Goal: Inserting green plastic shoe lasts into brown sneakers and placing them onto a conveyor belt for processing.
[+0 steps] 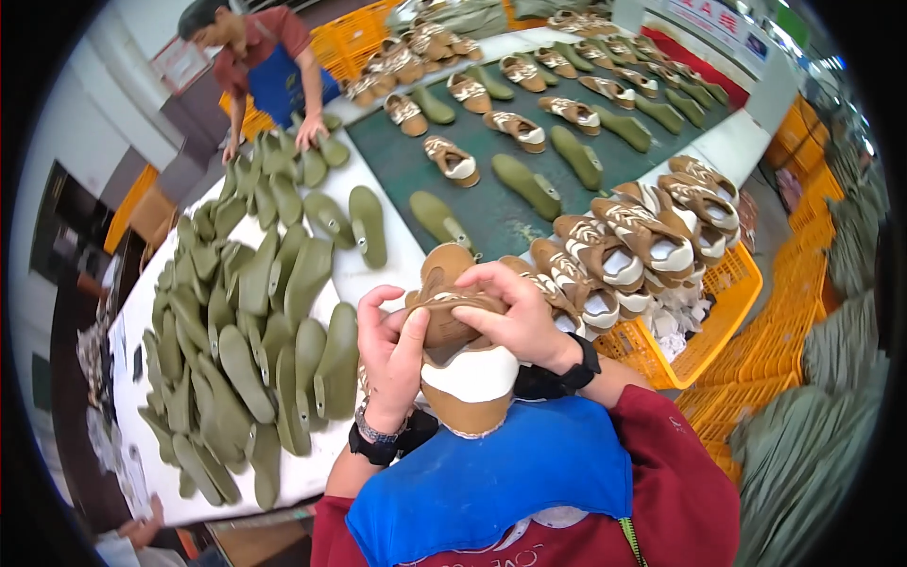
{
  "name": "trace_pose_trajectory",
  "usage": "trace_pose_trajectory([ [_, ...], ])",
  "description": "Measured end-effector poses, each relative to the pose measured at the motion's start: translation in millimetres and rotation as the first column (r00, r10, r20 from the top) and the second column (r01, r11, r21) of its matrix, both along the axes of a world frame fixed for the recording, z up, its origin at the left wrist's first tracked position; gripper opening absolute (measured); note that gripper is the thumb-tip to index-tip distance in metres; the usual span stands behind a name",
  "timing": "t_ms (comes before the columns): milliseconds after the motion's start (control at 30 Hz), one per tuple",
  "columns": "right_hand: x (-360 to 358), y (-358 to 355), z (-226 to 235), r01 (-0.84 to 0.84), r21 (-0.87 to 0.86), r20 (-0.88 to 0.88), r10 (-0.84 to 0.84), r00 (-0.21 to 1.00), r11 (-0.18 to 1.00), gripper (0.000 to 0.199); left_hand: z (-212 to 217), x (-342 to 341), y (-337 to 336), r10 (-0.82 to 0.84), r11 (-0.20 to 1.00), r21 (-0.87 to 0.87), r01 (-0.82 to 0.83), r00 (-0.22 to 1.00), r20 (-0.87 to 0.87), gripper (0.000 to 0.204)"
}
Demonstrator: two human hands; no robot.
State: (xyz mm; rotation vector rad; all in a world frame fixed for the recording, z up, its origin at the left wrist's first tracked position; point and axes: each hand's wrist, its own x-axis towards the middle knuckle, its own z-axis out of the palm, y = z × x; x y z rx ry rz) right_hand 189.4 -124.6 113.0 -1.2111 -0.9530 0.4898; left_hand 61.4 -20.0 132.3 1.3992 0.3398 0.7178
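A brown shoe upper point(470, 378) with a white heel patch is between my two hands, its heel end toward my blue apron. My left hand point(389, 354) grips the left side of its opening, with the thumb pressed on the brown edge. On the other side, my right hand point(518, 317) pinches the same edge with thumb and fingers. The fingers partly cover the tongue and laces. Close beyond my right hand stand several brown-and-white shoe uppers point(628, 246) in a row. To my left lies a heap of olive-green shoe lasts point(250, 369).
The lasts rest on a white table point(321, 477). Ahead, a green conveyor belt point(392, 161) carries shoes and lasts in rows. At right stands a yellow crate point(746, 293) with crumpled white paper point(673, 331). A person point(269, 66) in a blue apron reaches onto the lasts at far left.
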Motion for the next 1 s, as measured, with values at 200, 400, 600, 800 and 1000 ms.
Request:
trace_pose_trajectory([
  [200, -10.7, -8.1, 22.8, -0.211, -0.021, -0.218, 0.201, 0.955, 0.977, 0.026, 10.2, -16.9, -8.8, -0.031, 0.995, -0.098, 0.037, 0.998, 0.06, 0.031],
  [400, -15.1, -16.7, 23.0, -0.163, -0.006, -0.163, 0.159, 0.974, 0.987, 0.028, 12.4, -21.2, -13.6, -0.091, 0.992, -0.073, 0.1, 0.989, 0.113, 0.031],
  [600, -19.4, -19.4, 29.1, -0.164, 0.026, -0.172, 0.166, 0.971, 0.986, 0.029, 13.3, -22.5, -15.4, -0.092, 0.988, -0.115, 0.105, 0.99, 0.111, 0.03],
  [800, -20.7, -21.7, 32.7, -0.152, 0.013, -0.167, 0.152, 0.974, 0.988, 0.029, 14.8, -20.5, -19.0, -0.08, 0.979, -0.178, 0.101, 0.99, 0.118, 0.03],
  [1000, -20.9, -19.0, 33.4, -0.141, 0.011, -0.116, 0.142, 0.983, 0.99, 0.027, 13.4, -21.4, -16.8, -0.081, 0.976, -0.191, 0.104, 0.989, 0.124, 0.03],
])
